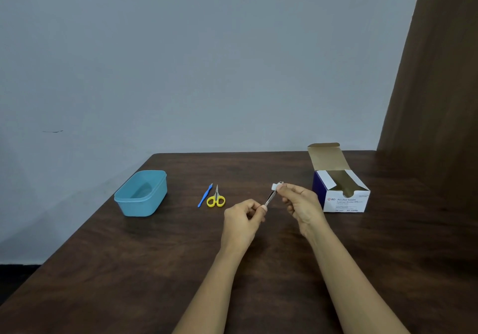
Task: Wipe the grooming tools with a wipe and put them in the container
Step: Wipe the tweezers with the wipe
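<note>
My left hand [244,216] pinches the lower end of a thin metal tool, likely tweezers [270,198], held up over the table. My right hand [300,201] pinches a small white wipe [275,185] wrapped around the tool's upper end. A light blue plastic container [141,194] stands open at the left, and nothing shows inside it. Between it and my hands lie small yellow-handled scissors [216,199] and a slim blue tool [205,195], side by side on the table.
An open white and blue box of alcohol swabs [341,191] stands at the right, flap up. The dark wooden table [129,269] meets a grey wall at the back and a brown panel at the far right.
</note>
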